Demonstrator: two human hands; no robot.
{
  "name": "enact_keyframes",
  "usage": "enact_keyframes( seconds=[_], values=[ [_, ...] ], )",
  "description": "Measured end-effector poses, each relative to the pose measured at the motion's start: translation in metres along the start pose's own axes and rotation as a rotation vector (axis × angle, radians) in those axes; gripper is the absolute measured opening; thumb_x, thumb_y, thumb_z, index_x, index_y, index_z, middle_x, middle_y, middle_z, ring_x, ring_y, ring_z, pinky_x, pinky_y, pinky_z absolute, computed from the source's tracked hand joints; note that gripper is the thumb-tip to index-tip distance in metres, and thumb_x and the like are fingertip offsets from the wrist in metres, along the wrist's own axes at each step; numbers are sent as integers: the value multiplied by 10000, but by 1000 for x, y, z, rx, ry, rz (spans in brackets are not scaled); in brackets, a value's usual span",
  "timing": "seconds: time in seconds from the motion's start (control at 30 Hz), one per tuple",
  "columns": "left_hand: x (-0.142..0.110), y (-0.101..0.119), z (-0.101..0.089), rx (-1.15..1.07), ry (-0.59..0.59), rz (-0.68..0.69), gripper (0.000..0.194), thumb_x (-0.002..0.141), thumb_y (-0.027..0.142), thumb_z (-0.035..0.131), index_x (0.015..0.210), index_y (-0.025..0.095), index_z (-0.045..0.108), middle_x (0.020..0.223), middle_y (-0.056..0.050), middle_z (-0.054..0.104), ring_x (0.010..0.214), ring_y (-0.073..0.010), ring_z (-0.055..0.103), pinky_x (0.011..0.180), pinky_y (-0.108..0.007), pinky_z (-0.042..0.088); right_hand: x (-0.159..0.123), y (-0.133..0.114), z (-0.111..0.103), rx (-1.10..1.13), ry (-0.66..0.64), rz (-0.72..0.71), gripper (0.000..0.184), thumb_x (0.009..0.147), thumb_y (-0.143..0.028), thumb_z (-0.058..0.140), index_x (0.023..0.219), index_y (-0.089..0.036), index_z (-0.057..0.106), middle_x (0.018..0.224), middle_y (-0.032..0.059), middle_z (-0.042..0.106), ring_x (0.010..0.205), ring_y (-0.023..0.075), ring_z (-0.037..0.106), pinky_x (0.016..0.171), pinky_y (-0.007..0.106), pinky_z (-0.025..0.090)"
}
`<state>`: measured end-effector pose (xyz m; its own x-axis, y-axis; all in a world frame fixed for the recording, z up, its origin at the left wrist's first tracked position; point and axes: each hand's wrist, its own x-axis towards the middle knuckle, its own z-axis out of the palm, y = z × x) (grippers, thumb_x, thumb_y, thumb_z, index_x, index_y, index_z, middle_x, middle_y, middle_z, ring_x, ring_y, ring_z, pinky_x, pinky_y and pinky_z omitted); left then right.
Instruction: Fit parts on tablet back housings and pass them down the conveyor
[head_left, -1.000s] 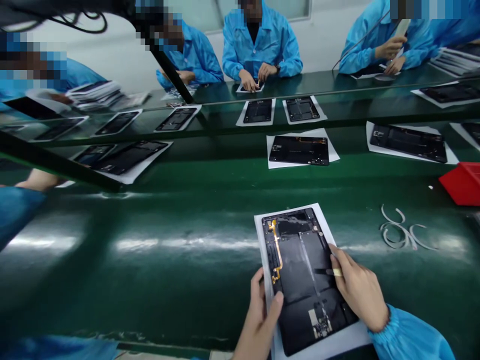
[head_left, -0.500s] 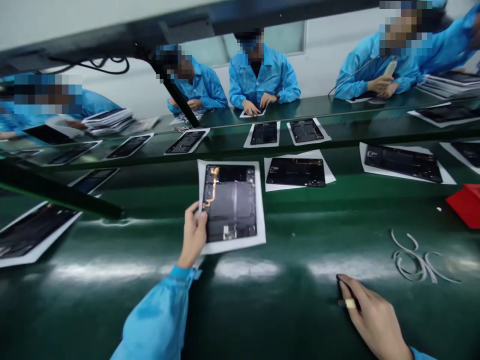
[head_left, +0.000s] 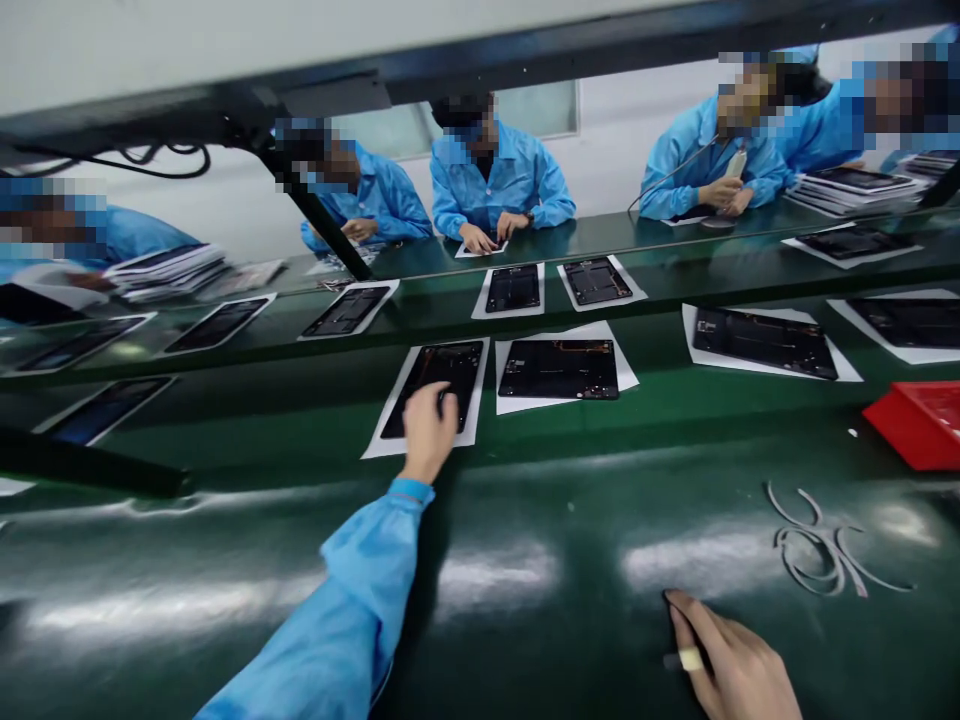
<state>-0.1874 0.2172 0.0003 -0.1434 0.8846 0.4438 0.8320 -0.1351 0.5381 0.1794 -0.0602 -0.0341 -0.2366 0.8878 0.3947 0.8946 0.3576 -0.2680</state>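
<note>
My left hand (head_left: pixel 427 432) reaches far out over the green belt (head_left: pixel 525 520) and lies flat, palm down, on a black tablet back panel (head_left: pixel 442 380) that rests on a white sheet of paper (head_left: pixel 390 440). Its fingers lie on the panel without gripping it. My right hand (head_left: pixel 731 665) rests on the belt at the near right. Its fingers are curled round a thin dark tool (head_left: pixel 686 625), and one finger wears a pale tape band.
Another panel on paper (head_left: pixel 559 368) lies right beside the one I touch, and more panels (head_left: pixel 761 342) lie along the belt and the raised shelf (head_left: pixel 675 280). A red tray (head_left: pixel 919 420) and curled white strips (head_left: pixel 817 545) lie at the right. People in blue coats sit opposite.
My left hand carried the panel on its paper from near me out to the far side of the belt and set it down. My right hand let go of it and stayed near.
</note>
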Motion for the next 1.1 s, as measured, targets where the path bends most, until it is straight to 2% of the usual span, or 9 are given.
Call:
enact_keyframes(
  seconds=[0.13,0.23,0.43,0.63,0.73,0.87,0.97,1.03,1.1],
  values=[
    [-1,37,55,-25,-134,-79,525,889,304,564,1363,153,399,1352,-168,479,1167,-281,551,983,-388,440,-1,5,1,5,-51,-27,281,1003,-223,309,1100,-175,568,787,32,723,580,139,682,538,230,495],
    [23,45,71,-14,-148,-252,573,902,278,568,1392,80,346,1338,-225,469,1174,-307,540,989,-452,431,-1,5,1,30,-62,-32,269,988,-192,321,1105,-172,563,765,31,712,563,138,672,515,223,478],
    [61,41,63,-53,-292,-559,328,909,311,596,1197,158,563,1204,-93,583,1041,-233,605,858,-428,528,7,-4,-2,70,-6,-5,283,959,-135,304,1062,-173,566,688,19,681,527,138,645,520,227,452],
    [44,62,47,-357,-345,-707,334,913,323,588,1197,149,562,1192,-89,588,1022,-239,611,842,-421,535,12,-12,-6,92,-11,50,253,932,-105,338,1007,-191,564,702,12,670,570,152,650,558,237,443],
    [23,78,35,-609,-416,-758,265,940,300,547,1131,122,595,1091,-86,641,916,-197,649,786,-377,561,10,-14,-9,111,-35,81,258,930,-85,333,956,-196,565,709,15,668,594,154,657,586,234,454],
    [-24,102,8,-880,-461,-841,141,908,79,515,944,99,650,861,-63,712,748,-147,687,732,-252,579,6,-12,-9,174,-56,106,250,959,-130,334,968,-197,575,720,24,677,619,156,670,592,229,462],
    [-89,119,-21,-997,-452,-928,187,834,-21,534,903,110,647,819,-54,725,705,-134,701,693,-207,586,2,-10,-9,300,-82,167,258,982,-207,338,1046,-203,588,793,40,703,669,171,687,596,242,479],
    [-145,128,-40,-1058,-455,-994,199,789,-21,597,919,119,651,850,-54,735,711,-145,712,661,-207,593,3,-9,-12,450,-110,267,291,990,-284,349,1149,-205,580,807,38,712,683,176,689,616,256,499],
    [-204,135,-58,-1147,-499,-1150,208,719,24,720,891,124,659,819,-53,740,652,-158,708,582,-210,587,7,-8,-16,647,-141,389,387,985,-365,370,1283,-178,530,791,34,715,713,180,689,678,275,522]
  ],
)
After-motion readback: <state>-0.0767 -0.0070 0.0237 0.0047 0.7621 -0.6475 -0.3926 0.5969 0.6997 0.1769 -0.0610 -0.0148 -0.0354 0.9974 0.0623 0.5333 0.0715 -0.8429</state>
